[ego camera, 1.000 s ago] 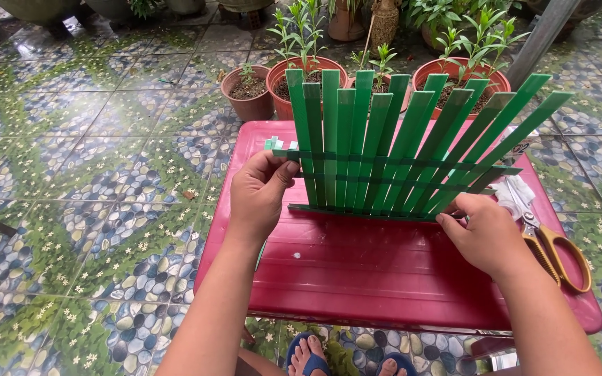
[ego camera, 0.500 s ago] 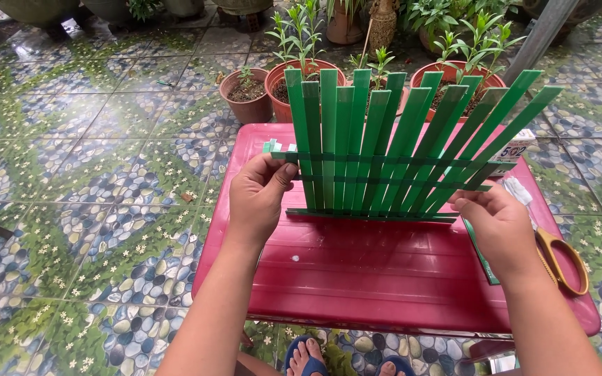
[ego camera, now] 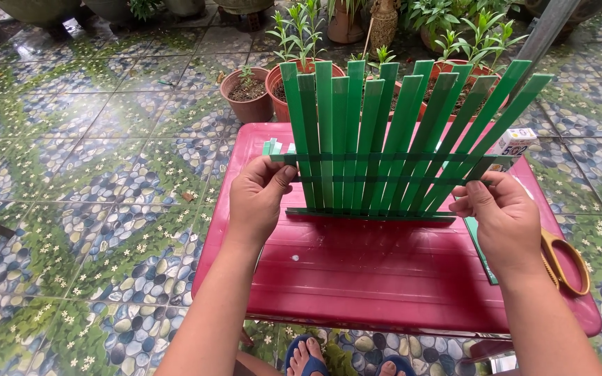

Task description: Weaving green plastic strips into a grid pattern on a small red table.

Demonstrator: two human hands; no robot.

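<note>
While I look down from the head camera, these are my readings, largest first:

Floor: I see glossy tiles (ego camera: 92,181) with a pebble and flower pattern all around the worktop, and my bare toes in blue sandals (ego camera: 308,358) at the near edge.

Worktop: a red plastic table (ego camera: 384,278), ribbed on top, carrying everything I handle.

Pots: a brown pot (ego camera: 247,94) beyond the far left corner holds dark soil and a tiny sprout; an orange pot (ego camera: 280,97) beside it holds a tall leafy plant; a third orange pot (ego camera: 447,69) behind the slats holds more green leaves.

Woven panel: a panel of green strips (ego camera: 377,139) stands upright on the worktop's far half. Its upright slats are parallel on the left and fan outward to the right. Two darker strips cross them, and a third lies along the base.

Left hand: my left hand (ego camera: 259,198) grips the panel's left edge, fingers pinched on the end of the upper cross strip.

Right hand: my right hand (ego camera: 503,219) holds the right edge, fingers closed on the cross strip ends.

Scissors: yellow-handled scissors (ego camera: 566,257) lie just right of my right hand.

Small box: a white carton (ego camera: 513,146) sits behind the fanned slats.

Loose strip: a dark green strip (ego camera: 481,247) lies flat, partly under my right hand.
</note>
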